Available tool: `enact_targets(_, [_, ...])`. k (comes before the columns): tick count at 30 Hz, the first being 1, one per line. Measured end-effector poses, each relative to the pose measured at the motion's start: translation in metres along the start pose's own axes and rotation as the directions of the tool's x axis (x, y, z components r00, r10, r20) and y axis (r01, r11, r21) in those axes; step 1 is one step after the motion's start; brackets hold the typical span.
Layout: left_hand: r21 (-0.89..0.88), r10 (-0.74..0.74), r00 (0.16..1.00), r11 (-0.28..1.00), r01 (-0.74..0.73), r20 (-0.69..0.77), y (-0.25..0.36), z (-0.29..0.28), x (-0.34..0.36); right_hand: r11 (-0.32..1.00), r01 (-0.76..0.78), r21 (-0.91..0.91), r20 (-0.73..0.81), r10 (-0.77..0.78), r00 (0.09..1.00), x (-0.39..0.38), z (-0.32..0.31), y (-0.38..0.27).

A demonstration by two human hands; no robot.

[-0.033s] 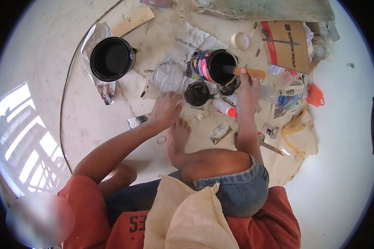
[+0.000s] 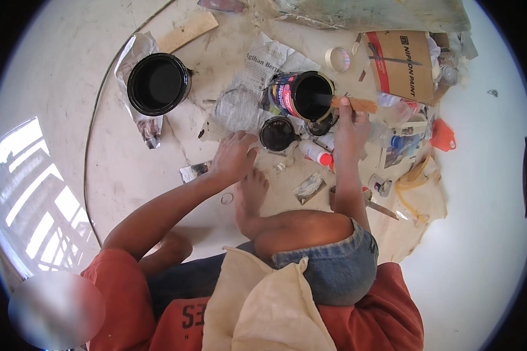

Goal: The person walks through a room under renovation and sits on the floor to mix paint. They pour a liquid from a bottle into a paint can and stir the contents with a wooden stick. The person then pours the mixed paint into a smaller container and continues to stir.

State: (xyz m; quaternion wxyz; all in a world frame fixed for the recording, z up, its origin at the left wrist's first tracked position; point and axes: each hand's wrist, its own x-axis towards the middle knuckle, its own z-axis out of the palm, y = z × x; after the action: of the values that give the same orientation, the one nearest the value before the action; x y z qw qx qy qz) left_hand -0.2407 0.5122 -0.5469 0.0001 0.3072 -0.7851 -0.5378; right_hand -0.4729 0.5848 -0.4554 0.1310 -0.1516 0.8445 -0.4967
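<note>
My right hand point(image 2: 351, 126) grips the wooden handle point(image 2: 363, 106) of a flat scraper, whose dark end is inside an opened labelled can point(image 2: 284, 96) of black paint, tipped toward me. My left hand point(image 2: 233, 157), fingers apart and loosely bent, hovers or rests just above my bare foot point(image 2: 252, 196), holding nothing visible. Near its fingertips lies a small round container or lid point(image 2: 278, 133) coated in black. A white bottle with a red cap point(image 2: 316, 152) lies below the can. To the left, a larger black tub point(image 2: 158, 85) of dark liquid stands on crumpled paper.
Newspaper point(image 2: 234, 105) lies under the can. Around it are a tape roll point(image 2: 337, 59), cardboard point(image 2: 401, 64), a wooden board point(image 2: 187, 30), a red plastic piece point(image 2: 444, 133), a blade point(image 2: 383, 209) and scraps. A cable point(image 2: 86, 158) curves along the left.
My right hand and the scraper's handle have shifted very slightly down and to the right. My left hand looks almost unmoved.
</note>
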Motion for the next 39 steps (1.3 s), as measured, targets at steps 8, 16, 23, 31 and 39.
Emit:
enact_targets(8, [-0.038,-0.02,0.982,0.999,0.028,0.188,-0.014,-0.037,-0.027,0.98,0.181,0.079,-0.088,-0.174,0.981,-0.012,-0.018,-0.036])
enact_targets(16, [0.273,0.05,0.882,0.958,0.09,-0.469,-0.069,-0.115,-0.061,0.915,0.003,0.402,-0.251,0.107,0.962,0.006,-0.051,-0.015])
enact_targets(23, [-0.071,0.011,0.833,0.996,-0.06,-0.554,-0.094,-0.154,-0.002,0.912,-0.072,0.404,-0.221,0.174,0.96,0.008,-0.036,-0.006])
enact_targets(31, [-0.001,0.105,0.784,0.991,-0.134,-0.612,-0.096,-0.146,0.01,0.923,-0.124,0.366,-0.119,0.178,0.977,0.004,-0.042,-0.001])
enact_targets(39, [-0.086,0.137,0.845,0.974,-0.21,-0.518,-0.065,-0.121,0.015,0.823,-0.107,0.557,-0.19,0.252,0.949,0.007,-0.062,-0.011])
